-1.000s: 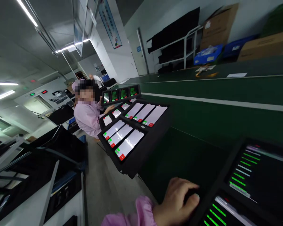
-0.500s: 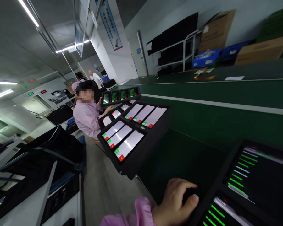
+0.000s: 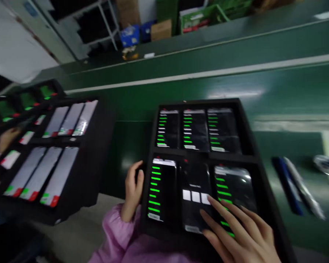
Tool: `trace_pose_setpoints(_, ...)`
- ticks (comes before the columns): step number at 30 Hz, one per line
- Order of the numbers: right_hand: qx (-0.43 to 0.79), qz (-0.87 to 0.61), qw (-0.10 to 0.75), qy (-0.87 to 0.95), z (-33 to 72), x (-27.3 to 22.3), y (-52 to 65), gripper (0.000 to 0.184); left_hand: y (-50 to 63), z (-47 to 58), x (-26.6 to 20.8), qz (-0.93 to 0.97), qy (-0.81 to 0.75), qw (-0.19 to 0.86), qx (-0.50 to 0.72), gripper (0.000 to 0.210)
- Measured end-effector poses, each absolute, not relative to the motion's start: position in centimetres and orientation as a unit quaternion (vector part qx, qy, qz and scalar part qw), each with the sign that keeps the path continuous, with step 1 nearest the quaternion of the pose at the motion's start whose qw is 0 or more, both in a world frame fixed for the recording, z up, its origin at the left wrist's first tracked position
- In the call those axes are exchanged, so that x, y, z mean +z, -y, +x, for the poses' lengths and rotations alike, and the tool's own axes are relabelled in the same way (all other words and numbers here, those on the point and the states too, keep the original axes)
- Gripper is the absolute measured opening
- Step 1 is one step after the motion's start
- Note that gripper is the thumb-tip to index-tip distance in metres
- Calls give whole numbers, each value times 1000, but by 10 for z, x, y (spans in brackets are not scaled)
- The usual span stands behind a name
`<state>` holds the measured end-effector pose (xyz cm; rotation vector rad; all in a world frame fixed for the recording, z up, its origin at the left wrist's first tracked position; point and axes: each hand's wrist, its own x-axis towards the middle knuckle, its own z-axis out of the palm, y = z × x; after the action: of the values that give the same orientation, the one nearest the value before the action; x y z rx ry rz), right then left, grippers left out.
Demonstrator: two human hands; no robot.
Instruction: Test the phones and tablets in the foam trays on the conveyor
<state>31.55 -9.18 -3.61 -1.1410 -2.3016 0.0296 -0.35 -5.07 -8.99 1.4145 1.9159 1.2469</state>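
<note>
Six lit phones (image 3: 196,129) share one black tray (image 3: 230,157)

The green counter (image 3: 131,106) is the largest thing, a white stripe (image 3: 181,76) running along it. On it, nearest the person, sits the tray, its phones in two rows of three. Well to the left stands a second black tray (image 3: 98,153), with white-screened phones (image 3: 60,171). The right hand (image 3: 239,230) reaches over the near row, fingers apart and grasping nothing. Smaller in view, the left hand (image 3: 133,186) is just beside the tray's left side, thumb and fingers parted; whether it touches cannot be told. The middle phone (image 3: 194,175) of the near row lies in the tray by the right fingertips. Right of the tray lies a blue pen (image 3: 286,184). Smallest are three white squares (image 3: 196,197) on that middle phone's screen, one fingertip at the rightmost.
</note>
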Motion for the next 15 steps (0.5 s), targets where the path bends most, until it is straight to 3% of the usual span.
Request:
trace_pose_setpoints(7, 73, -507, 330, 793, 293, -25, 94, 33, 56, -5, -87, 518, -700, 202, 448, 49)
trace_pose_setpoints(15, 2, -467, 253, 847, 287, -9, 68, 51, 23, -14, -61, 598, -636, 171, 456, 41)
